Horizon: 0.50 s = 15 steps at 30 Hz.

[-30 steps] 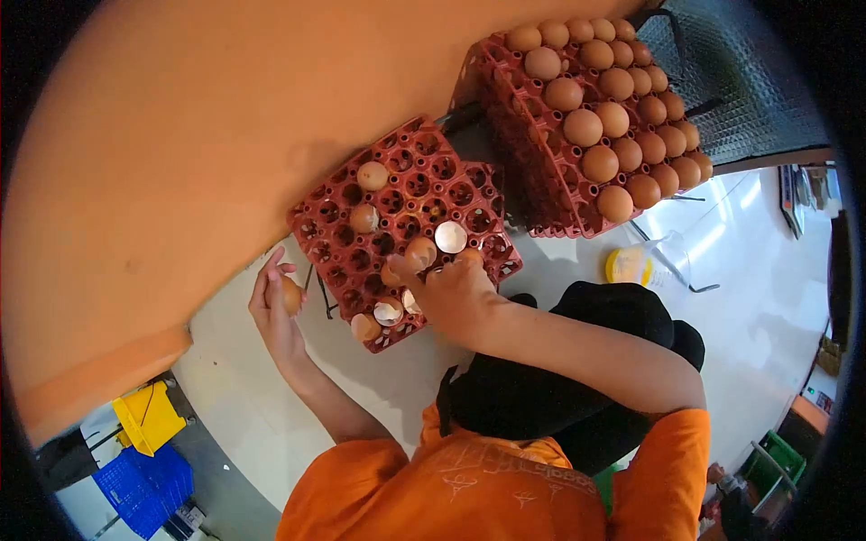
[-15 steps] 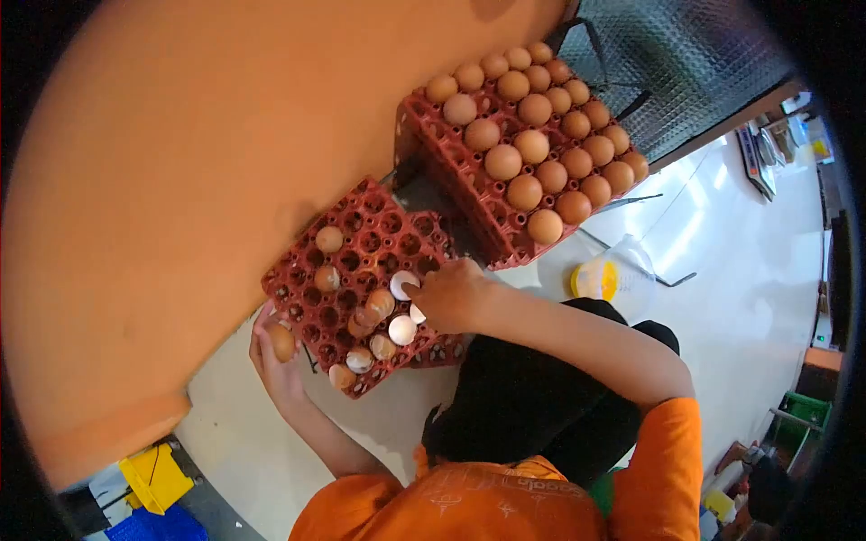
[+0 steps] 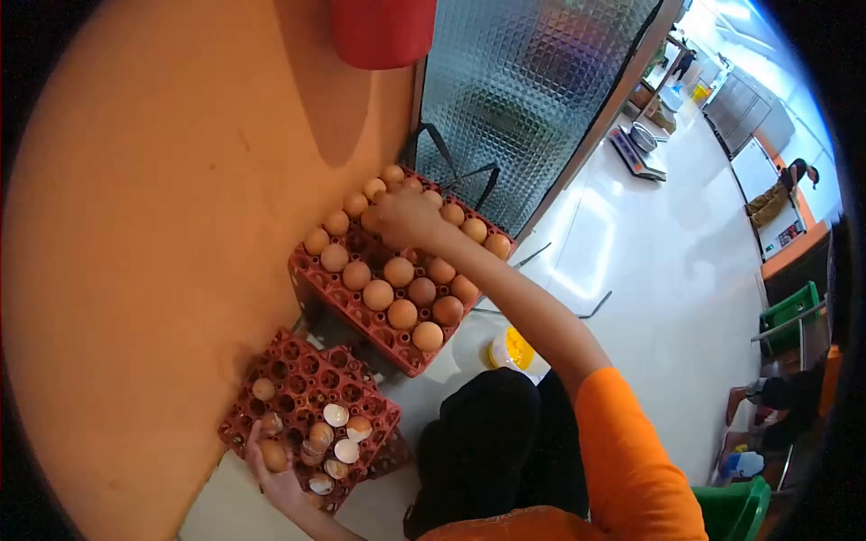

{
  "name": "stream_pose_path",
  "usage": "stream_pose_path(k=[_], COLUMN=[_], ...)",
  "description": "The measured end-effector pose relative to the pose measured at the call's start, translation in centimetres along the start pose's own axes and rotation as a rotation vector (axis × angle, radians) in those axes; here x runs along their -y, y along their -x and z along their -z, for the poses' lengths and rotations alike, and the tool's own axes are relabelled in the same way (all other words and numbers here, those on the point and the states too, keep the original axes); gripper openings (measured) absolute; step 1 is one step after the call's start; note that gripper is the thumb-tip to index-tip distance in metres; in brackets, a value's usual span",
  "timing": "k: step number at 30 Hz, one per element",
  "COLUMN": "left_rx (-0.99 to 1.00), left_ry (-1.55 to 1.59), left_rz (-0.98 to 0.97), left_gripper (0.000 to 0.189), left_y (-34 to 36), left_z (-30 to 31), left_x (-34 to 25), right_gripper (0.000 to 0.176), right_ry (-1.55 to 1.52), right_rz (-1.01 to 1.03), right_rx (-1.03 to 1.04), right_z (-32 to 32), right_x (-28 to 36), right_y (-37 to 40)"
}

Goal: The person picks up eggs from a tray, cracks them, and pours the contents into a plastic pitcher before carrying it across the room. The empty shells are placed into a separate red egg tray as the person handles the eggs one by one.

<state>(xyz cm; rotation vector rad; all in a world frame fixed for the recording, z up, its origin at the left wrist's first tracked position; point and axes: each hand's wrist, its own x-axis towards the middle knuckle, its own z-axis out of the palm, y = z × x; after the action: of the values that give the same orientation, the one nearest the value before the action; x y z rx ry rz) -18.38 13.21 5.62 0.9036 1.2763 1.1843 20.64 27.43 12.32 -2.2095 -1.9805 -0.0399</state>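
Note:
My left hand (image 3: 278, 482) holds a brown egg (image 3: 274, 456) at the edge of a red egg tray (image 3: 298, 383). On that tray lie several empty eggshell halves (image 3: 346, 451), some with the white inside up, and a brown egg (image 3: 262, 389). My right hand (image 3: 408, 219) reaches over a taller stack of red egg trays (image 3: 356, 316) filled with brown eggs (image 3: 378, 295). Its fingers are bent down around an egg (image 3: 371, 220) near the back of the top tray; the fingertips are partly hidden.
A clear tub with yellow contents (image 3: 516, 350) stands on the floor by my knees (image 3: 496, 415). Behind the stack is a textured glass panel (image 3: 514, 99). A red bucket (image 3: 383, 32) hangs above, beside the orange wall (image 3: 180, 225). A scale (image 3: 638, 153) stands farther off; another person (image 3: 780, 194) is at far right.
My right hand has moved from the eggshells on the lower tray up to the eggs on the stack. My left hand still holds its egg. The view has shifted up and right.

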Motion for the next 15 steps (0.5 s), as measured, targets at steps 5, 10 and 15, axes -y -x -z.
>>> stream_pose_path(k=[5,10,15], left_rx=[0.108,0.05,0.268], left_ry=[0.182,0.175,0.492], left_rz=[-0.026,-0.006,0.07], left_gripper=[0.041,0.044,0.044], left_y=[-1.0,0.0,0.9], left_z=[-1.2,-3.9,-8.1], left_x=[1.0,0.3,-1.4], right_gripper=[0.032,0.061,0.052], right_ry=[0.256,0.142,-0.559], right_rz=[-0.098,-0.106,-0.016], right_rx=[-0.083,-0.049,-0.252], right_z=[-4.9,-4.1,-3.7], right_x=[1.7,1.6,-2.3], right_y=[-1.9,-2.4,-0.9])
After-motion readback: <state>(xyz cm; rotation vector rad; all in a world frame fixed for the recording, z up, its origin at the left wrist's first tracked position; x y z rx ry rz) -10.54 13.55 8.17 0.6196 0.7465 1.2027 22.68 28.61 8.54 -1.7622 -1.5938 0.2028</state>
